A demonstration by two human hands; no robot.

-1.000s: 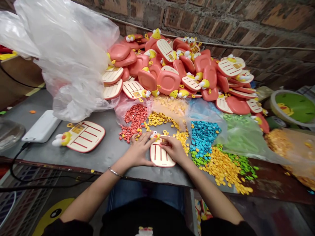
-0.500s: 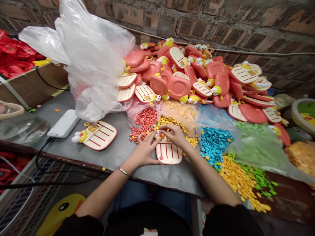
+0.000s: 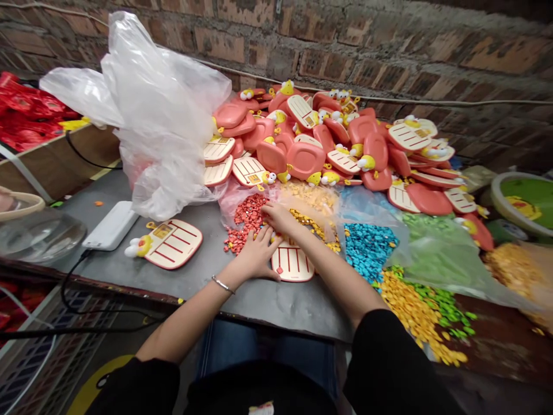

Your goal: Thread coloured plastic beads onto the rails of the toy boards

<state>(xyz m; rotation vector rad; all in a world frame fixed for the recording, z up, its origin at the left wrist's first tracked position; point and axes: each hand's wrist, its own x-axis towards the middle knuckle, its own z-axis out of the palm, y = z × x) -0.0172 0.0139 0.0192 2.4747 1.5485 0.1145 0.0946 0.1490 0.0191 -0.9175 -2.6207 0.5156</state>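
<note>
A cream slotted toy board with a red rim lies at the table's front, one small red piece near its lower-left corner. My left hand holds it from the left, thumb at the lower edge and fingers near its top, where they hide much of the yellow, white-eyed head. Above the board, my right hand reaches across to the pile of small red pieces. Its fingers are bent together at the pile's right edge; anything between the fingertips is too small to make out.
A second slotted board lies left, beside a white power bank. Behind are heaped red-backed boards and a clear plastic bag. Blue pieces, yellow pieces and green pieces spread rightward.
My right hand has moved from the head at the board's top, up and left to the red pieces. My left hand stays at the board's left side. The camera view has shifted slightly.
</note>
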